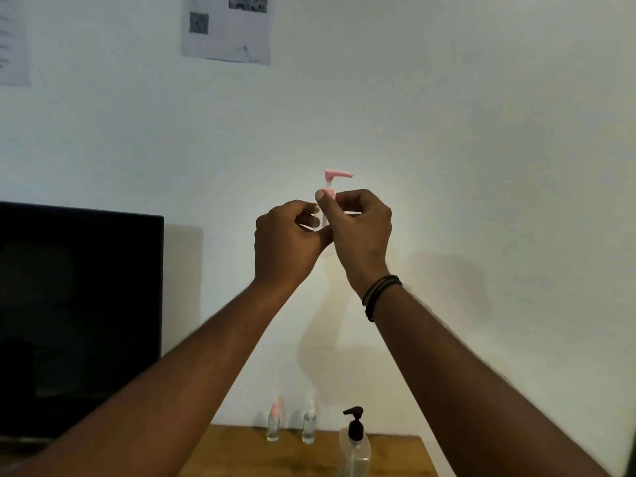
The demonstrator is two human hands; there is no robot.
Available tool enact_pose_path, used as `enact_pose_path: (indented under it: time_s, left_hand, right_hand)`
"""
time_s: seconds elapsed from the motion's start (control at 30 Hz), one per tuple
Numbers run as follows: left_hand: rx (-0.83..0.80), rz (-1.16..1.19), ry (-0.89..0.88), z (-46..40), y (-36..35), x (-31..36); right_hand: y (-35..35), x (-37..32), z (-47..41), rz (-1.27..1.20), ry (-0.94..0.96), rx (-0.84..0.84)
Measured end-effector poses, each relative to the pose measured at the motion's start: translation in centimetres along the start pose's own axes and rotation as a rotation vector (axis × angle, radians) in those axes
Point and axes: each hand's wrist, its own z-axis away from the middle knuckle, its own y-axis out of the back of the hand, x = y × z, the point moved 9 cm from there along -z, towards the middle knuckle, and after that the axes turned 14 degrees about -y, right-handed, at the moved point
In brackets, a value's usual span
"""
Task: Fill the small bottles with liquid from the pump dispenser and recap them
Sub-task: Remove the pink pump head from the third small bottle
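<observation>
Two hands up in the air here, both on one small clear bottle (321,218) held well above the surface. The left hand (287,242) has its fingers curled around the bottle's body, and the right hand (361,228) pinches the collar of the pink pump cap (332,182) with thumb and fingertips. My guess is that's a twist grip: one hand steadies the body while the other screws the cap on or off. Can't tell which way it's going, or how much liquid is in it, since the hands cover most of the bottle.

Far below the hands, on the wooden surface (395,452), sits the big pump dispenser (354,445) with its black head, roughly under the right wrist. Just to its left are two more small bottles, one with a pink top (274,423) and one with a clear top (309,425), standing upright near each other and close to the wall. Probably lined up there so they're within easy reach of the dispenser.

Room-wise: a plain white wall (481,132), a dark screen (79,304) off beyond the left arm, and two printed sheets (227,29) taped high above the hands. The right wrist wears dark cord bracelets (380,294).
</observation>
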Motion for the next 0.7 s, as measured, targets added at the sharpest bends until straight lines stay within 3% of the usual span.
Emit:
enact_pose_path:
  time_s: [0.47,0.7]
  left_hand:
    - [0.008,0.018,-0.034,0.8,1.2,1.0]
    - [-0.007,0.018,0.009,1.9,1.4,0.6]
  right_hand:
    - [-0.3,0.2,1.7,-0.016,0.048,0.064]
    - [-0.9,1.6,2.0,-0.005,0.045,-0.042]
